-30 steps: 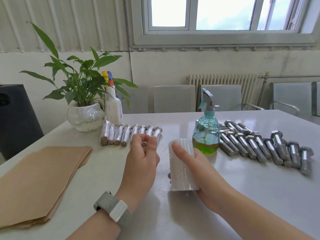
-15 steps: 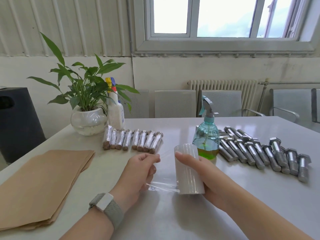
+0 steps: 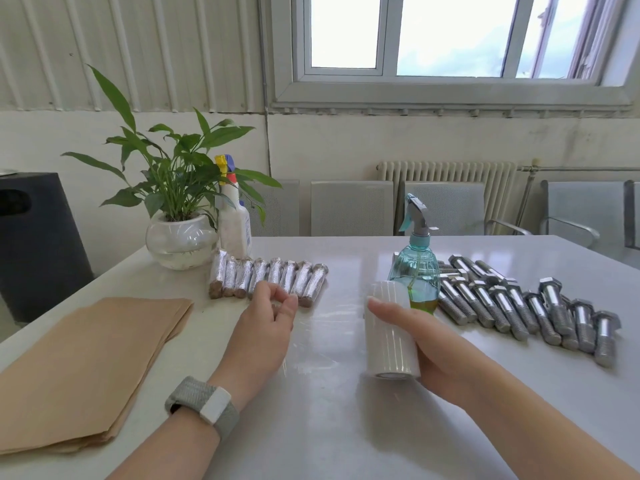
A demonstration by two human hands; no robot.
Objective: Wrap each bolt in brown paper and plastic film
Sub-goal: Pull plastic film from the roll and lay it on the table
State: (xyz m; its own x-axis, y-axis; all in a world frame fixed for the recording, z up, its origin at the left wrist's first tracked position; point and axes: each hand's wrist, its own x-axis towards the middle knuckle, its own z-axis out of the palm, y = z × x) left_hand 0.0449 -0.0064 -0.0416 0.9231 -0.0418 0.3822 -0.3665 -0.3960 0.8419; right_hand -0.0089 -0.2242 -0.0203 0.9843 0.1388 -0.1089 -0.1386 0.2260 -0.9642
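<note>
On the glossy white tabletop, the right hand grips a white roll of clear plastic film, fingers curled round its far side and the thumb laid along the front; the roll stands nearly upright, tilted slightly, near the middle of the tabletop. A stretched sheet of film runs leftward from the roll to the left hand, whose thumb and fingertips pinch its free end (the film is so clear that only its glints show). A grey watch band circles the left wrist. Just beyond the left hand lies a row of wrapped bolts, side by side, toward the far edge. Bare silver hex-head bolts lie in a row toward the right edge, beside a teal spray bottle. A stack of brown paper sheets lies at the near left corner. A leafy plant in a white bowl and a white spray bottle stand at the far left edge.
</note>
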